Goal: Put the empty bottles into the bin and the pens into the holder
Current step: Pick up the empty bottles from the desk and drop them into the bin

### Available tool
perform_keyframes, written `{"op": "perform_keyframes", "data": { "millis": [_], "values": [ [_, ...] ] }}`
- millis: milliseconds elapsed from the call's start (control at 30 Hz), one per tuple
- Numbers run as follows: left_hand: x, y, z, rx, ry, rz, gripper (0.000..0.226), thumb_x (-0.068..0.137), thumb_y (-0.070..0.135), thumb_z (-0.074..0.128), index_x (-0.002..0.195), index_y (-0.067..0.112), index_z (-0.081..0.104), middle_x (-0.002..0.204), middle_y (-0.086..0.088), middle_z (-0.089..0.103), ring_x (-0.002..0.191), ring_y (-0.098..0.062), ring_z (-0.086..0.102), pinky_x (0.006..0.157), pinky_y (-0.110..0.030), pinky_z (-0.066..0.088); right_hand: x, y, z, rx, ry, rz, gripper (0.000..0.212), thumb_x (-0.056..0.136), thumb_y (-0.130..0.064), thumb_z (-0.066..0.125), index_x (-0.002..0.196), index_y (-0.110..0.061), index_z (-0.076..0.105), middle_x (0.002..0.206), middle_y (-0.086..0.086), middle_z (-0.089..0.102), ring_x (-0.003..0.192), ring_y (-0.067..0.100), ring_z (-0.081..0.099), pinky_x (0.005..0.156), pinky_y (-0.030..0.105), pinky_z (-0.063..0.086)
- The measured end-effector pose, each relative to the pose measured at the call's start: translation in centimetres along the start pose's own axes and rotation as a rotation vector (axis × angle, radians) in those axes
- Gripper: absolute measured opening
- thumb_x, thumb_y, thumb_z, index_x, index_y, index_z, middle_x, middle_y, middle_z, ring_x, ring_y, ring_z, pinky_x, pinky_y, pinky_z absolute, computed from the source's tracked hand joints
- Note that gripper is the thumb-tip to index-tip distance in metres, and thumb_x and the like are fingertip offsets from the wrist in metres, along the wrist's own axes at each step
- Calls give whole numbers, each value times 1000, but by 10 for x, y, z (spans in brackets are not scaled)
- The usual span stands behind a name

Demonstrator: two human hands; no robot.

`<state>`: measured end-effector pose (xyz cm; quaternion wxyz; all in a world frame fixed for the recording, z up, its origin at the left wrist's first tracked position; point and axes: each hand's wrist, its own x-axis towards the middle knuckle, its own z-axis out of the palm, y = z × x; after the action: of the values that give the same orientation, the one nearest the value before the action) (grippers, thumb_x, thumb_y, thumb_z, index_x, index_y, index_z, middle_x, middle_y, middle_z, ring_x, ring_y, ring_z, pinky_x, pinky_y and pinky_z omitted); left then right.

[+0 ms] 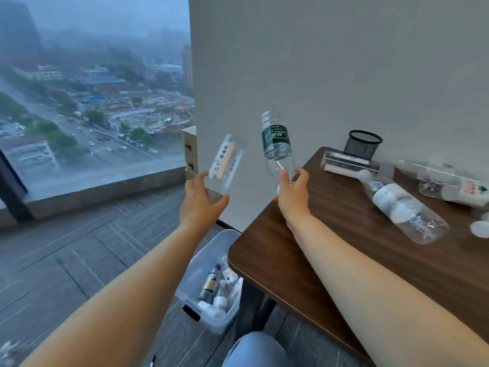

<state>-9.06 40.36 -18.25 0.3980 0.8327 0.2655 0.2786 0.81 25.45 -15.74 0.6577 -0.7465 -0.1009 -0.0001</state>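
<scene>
The left hand (203, 200) wraps its fingers round the base of a clear plastic bottle with a white and blue label (225, 161), which tilts up and to the right with its cap end blurred. The right hand (292, 192) pinches the ribbed bottom of a clear plastic bottle with a dark green label (276, 144), which stands nearly upright with its white cap on top. Both bottles are in the air, left of the dark brown wood-grain table (344, 234).

Below the forearms, a translucent rectangular plastic bin (217, 245) sits on the grey tiled floor against the table's near left corner. It holds several bottles, jumbled and partly hidden by the table edge.

At the table's far side a black wire-mesh cylindrical holder (363, 144) stands against the wall, with a clear block-shaped box (349, 162) just in front of it. Right of that, a clear crinkled bottle with a white label (402, 205) lies on its side. Beyond it, a clear bottle with a red and green label (455, 184) also lies flat and is cut off by the frame's right edge.
</scene>
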Motion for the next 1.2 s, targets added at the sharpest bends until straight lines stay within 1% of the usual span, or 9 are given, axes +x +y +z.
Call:
{"op": "perform_keyframes", "data": {
  "millis": [167, 267, 367, 500, 567, 667, 867, 1000, 1200],
  "values": [
    [26, -53, 3, 125, -172, -169, 73, 82, 41, 63, 143, 23, 29, 140, -11, 41, 115, -29, 53, 93, -43, 49, 15, 4, 48, -61, -8, 5, 46, 99, -34, 39, 137, -12, 27, 104, 7, 50, 75, 17, 55, 65, 28, 51],
    [37, -72, 11, 124, -281, -216, 76, 91, 50, 44, 150, 24, 3, 156, -15, 15, 143, -33, 20, 114, -48, 24, 22, 9, 65, -132, -11, -17, 46, 98, -36, 39, 135, -13, 27, 104, 8, 51, 88, 22, 55, 86, 46, 53],
    [40, -86, 9, 153, -253, -221, 73, 94, 51, 35, 150, 24, -4, 159, -11, 4, 147, -29, 4, 118, -52, 11, 26, 9, 74, -220, -43, 2, 45, 97, -34, 39, 135, -13, 26, 102, 8, 51, 87, 25, 56, 87, 49, 52],
    [45, -95, -8, 85, -151, -198, 63, 96, 37, 43, 148, 13, 17, 151, -14, 28, 138, -31, 30, 112, -46, 28, 27, 8, 83, -453, -122, 5, 41, 94, -28, 45, 128, -8, 33, 100, 10, 51, 82, 27, 53, 69, 35, 45],
    [45, -96, -18, 62, -130, -174, 48, 96, 29, 45, 139, 10, 35, 135, -12, 49, 119, -25, 51, 100, -40, 43, 27, 10, 87, -588, -186, -25, 33, 91, -27, 48, 116, -8, 38, 97, 9, 50, 81, 26, 50, 63, 31, 38],
    [43, -96, -26, 75, -114, -146, 30, 95, 22, 45, 121, 10, 54, 113, -8, 63, 96, -20, 57, 86, -37, 50, 28, 14, 94, -731, -273, -49, 23, 87, -25, 50, 102, -9, 42, 99, 11, 54, 81, 27, 49, 58, 29, 34],
    [37, -91, -25, 87, -96, -104, 25, 93, 20, 47, 115, 12, 58, 95, 2, 59, 86, -16, 57, 74, -31, 48, 33, 23, 98, -825, -348, -35, 33, 80, -19, 61, 111, -14, 54, 119, 15, 54, 90, 27, 52, 68, 31, 41],
    [35, -87, -23, 74, -97, -99, 26, 93, 20, 47, 116, 12, 58, 95, 3, 58, 89, -17, 58, 80, -36, 53, 30, 26, 99, -926, -559, -66, 62, 81, -34, 67, 137, -18, 44, 142, 13, 43, 127, 27, 45, 100, 33, 39],
    [32, -82, -29, 88, -85, -86, 24, 92, 21, 48, 112, 13, 59, 92, 4, 58, 86, -17, 58, 82, -37, 53, 27, 22, 97, -851, -471, -136, 35, 88, -31, 58, 118, -13, 57, 117, 9, 61, 105, 27, 59, 86, 35, 49]
  ]
}}
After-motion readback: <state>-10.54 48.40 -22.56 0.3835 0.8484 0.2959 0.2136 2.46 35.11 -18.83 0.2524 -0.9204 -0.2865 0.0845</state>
